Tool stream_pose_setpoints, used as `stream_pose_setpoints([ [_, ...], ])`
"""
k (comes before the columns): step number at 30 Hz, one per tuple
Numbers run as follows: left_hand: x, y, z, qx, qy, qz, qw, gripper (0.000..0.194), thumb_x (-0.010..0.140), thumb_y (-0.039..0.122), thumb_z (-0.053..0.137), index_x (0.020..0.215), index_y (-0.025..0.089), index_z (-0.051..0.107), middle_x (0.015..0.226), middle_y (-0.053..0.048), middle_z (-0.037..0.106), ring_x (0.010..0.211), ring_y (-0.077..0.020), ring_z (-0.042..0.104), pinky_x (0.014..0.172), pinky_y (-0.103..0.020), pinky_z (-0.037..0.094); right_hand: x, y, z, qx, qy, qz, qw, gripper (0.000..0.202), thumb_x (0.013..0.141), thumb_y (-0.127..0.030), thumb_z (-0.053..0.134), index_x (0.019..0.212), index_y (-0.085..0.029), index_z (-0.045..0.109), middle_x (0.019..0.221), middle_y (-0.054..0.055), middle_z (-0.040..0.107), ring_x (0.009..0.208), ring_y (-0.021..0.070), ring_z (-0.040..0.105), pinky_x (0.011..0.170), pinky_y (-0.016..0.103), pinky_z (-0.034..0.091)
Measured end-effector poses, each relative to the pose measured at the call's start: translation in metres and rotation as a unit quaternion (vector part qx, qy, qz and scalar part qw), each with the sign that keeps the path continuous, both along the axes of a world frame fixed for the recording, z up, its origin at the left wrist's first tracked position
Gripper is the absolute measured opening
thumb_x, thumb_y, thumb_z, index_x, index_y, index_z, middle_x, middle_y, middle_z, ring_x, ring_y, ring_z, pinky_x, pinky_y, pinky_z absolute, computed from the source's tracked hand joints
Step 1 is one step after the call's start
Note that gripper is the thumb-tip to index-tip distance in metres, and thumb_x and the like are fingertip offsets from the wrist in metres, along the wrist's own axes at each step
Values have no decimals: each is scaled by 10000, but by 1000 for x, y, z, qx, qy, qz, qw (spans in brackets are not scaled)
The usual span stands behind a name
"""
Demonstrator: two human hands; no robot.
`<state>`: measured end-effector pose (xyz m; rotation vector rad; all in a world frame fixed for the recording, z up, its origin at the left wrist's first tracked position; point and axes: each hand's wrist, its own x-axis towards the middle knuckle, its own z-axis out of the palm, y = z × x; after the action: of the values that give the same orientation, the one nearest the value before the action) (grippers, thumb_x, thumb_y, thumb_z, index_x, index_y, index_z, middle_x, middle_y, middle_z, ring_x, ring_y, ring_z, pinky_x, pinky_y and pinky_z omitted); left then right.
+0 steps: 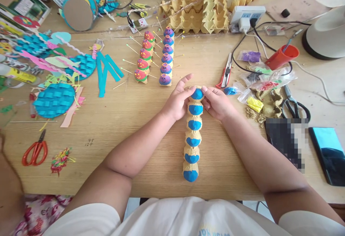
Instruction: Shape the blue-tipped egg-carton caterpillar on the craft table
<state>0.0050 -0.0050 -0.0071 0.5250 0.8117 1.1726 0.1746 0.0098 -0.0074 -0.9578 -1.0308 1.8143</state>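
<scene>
wooden worktable [113,121], crowded with craft bits, fills the view. lying lengthwise in the middle of it is an egg-carton strip [193,135], a row of six cups, each capped in blue; the near five caps look smooth and settled, so the covering seems nearly complete, and only the far end cap [197,93] is being handled.

the left hand [177,101] sits against the left side of the strip's far end, fingers curled and the thumb resting on the edge of that last cap. the right hand [217,103] mirrors it on the other side, fingers loosely bent, fingertips pinching or pressing the cap; whether either hand truly grips it or just smooths it, i cannot tell.

beyond the strip's far end stand two finished caterpillars [156,58], painted and stuck with pins, which suggests paint, faces and pins are what this plain strip lacks, as a guess. just right of the strip's far end lies a lump of blue clay [230,90] in a plastic bag, with a yellow lump [254,103] nearby. further right are black scissors [293,104] and a phone [329,157]; well left of the strip lie red scissors [35,152] and woven blue paper discs [54,99]. stacked egg cartons [199,13] stand far beyond it.
</scene>
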Motion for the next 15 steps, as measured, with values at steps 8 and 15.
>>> stream_pose_setpoints([
  [8, 0, 5, -17, 50, 13, 4, 999, 588, 951, 489, 954, 1440, 299, 688, 971, 23, 814, 864, -175, 816, 808, -306, 634, 6, 2, -1, -30, 22, -3, 999, 724, 628, -732, 1109, 766, -242, 594, 537, -116, 398, 489, 71, 292, 479, 235, 283],
  [15, -1, 4, -16, 69, 43, 20, 996, 853, 843, 414, 1051, 1565, 326, 607, 919, 58, 828, 878, -159, 825, 882, -298, 636, 3, 1, 3, 10, 21, -33, 999, 729, 599, -755, 1108, 728, -228, 621, 542, -105, 423, 497, 68, 332, 482, 235, 298],
])
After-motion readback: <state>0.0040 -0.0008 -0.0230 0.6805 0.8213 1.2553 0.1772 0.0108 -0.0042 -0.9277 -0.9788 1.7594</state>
